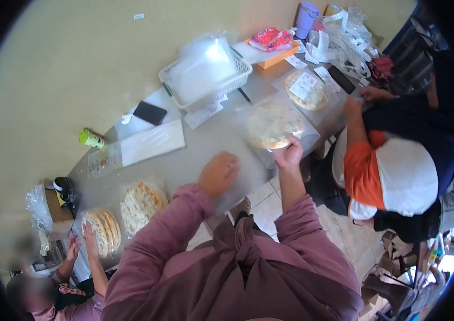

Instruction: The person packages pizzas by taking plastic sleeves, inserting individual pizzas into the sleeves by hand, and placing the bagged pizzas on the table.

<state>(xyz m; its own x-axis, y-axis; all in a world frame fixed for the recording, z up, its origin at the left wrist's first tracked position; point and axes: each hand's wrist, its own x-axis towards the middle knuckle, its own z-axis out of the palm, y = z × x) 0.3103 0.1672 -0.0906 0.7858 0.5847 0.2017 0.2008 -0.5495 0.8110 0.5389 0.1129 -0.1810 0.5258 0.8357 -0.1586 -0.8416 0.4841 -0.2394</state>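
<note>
My right hand [289, 153] pinches the near edge of a pale round pizza [274, 122] in a clear plastic bag, thumb on top. The bagged pizza is over the metal table [205, 139]. To its left, above the table's near edge, my left hand [220, 174] is closed, fingers curled in, and no object shows in it. A second bagged pizza [307, 90] with a printed label [303, 85] on top lies just beyond, to the right.
A white basket [240, 75] with clear bags, a black phone [150, 113], a white board [154, 143] and a green cup [91, 139] are along the wall side. More pizzas [141, 203] lie at left near a co-worker's hands [91, 241]. Another person [398, 171] is at right.
</note>
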